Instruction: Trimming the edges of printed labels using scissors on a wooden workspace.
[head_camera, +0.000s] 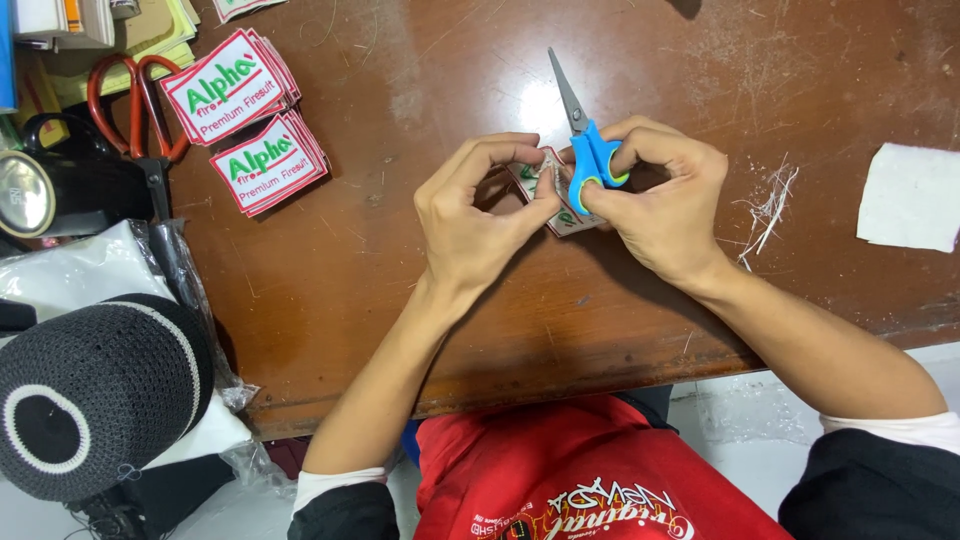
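My left hand (478, 205) pinches a small embroidered patch (562, 218), white with a red border and green lettering, held just above the brown wooden table (420, 290). My right hand (665, 195) grips small scissors with blue handles (592, 160); their closed silver blades point up and away from me. The right fingers also touch the patch's right side. Both hands meet over the middle of the table, and most of the patch is hidden behind the fingers.
Two stacks of similar patches (245, 110) lie at the upper left beside red-handled scissors (140, 110). Thread trimmings (768, 210) and a white cloth piece (912, 195) lie to the right. A black knitted cap (95, 390) rests on plastic bags at the lower left.
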